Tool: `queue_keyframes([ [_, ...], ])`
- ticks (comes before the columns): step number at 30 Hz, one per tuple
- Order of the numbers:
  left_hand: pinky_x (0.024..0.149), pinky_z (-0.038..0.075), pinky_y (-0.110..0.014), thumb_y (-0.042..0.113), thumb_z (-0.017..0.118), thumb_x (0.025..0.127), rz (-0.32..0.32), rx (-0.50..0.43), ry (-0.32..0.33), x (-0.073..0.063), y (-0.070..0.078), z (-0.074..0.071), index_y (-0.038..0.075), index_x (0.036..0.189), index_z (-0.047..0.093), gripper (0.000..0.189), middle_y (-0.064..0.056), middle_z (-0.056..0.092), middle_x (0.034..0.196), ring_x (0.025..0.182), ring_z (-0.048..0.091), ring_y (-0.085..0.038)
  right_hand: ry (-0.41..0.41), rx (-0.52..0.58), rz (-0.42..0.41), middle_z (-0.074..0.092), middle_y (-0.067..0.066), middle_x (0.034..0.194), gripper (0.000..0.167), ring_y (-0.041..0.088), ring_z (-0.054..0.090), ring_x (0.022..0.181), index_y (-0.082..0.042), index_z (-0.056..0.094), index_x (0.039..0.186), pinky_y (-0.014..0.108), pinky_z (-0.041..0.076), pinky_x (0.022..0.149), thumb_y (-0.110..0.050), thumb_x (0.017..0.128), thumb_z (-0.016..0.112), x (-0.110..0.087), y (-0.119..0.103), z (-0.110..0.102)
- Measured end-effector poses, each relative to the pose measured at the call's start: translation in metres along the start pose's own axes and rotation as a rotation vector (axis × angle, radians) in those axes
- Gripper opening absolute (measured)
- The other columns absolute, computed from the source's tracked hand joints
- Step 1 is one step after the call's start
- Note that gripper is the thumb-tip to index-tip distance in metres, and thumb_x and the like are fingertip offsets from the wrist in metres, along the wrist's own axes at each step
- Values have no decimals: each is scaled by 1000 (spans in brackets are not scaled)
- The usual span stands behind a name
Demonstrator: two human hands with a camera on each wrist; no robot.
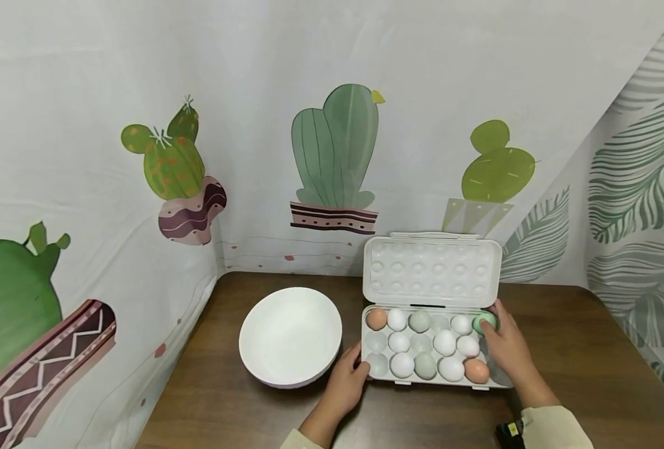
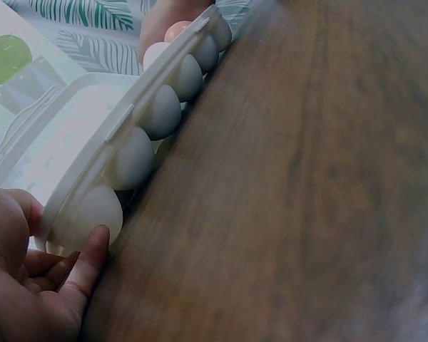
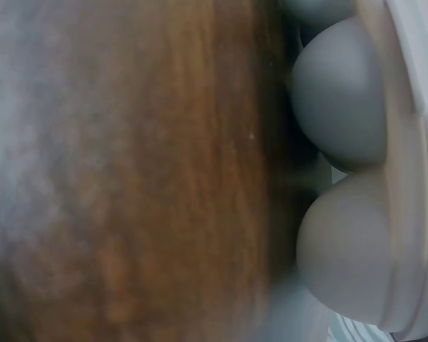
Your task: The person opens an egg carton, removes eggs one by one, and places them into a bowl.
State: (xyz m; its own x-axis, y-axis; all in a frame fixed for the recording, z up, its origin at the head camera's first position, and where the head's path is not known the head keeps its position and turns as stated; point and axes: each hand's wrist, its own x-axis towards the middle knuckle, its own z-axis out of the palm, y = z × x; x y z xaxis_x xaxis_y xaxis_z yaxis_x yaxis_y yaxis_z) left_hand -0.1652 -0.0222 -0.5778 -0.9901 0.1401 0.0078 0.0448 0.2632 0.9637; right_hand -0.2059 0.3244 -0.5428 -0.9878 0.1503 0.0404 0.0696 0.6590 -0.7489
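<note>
Wooden table, left grip pinching egg carton's end, right grip the other, thumb partly hiding green egg

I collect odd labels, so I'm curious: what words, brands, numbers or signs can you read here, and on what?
None can be read.
Yellow patch on the black device by the right sleeve: too small to tell if it holds text.
Carton and bowl: no lettering shows.
Wall cloth: only printed plants and patterns.
</note>
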Motion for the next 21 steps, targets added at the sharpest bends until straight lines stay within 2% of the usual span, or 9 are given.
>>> queue_keyframes([
  [6,73,55,-20,5,52,90,-8,18,1,-1,1,0,5,147,51,57,-13,61,118,91,58,-8,-6,-2,9,27,32,160,73,53,21,149,3,8,160,68,22,117,-36,107,40,-1,1,1],
  [12,73,55,-20,5,52,90,-19,24,0,0,1,0,6,147,52,57,-13,61,120,93,58,-10,6,-13,1,28,33,159,70,54,23,147,5,10,159,68,23,116,-32,107,40,-1,2,1],
  [21,72,56,-20,5,52,90,-32,-8,3,1,-1,1,5,145,53,55,-15,60,124,97,59,-11,20,-40,-13,31,34,157,72,55,27,145,7,11,158,67,26,114,-32,106,42,-1,0,3],
])
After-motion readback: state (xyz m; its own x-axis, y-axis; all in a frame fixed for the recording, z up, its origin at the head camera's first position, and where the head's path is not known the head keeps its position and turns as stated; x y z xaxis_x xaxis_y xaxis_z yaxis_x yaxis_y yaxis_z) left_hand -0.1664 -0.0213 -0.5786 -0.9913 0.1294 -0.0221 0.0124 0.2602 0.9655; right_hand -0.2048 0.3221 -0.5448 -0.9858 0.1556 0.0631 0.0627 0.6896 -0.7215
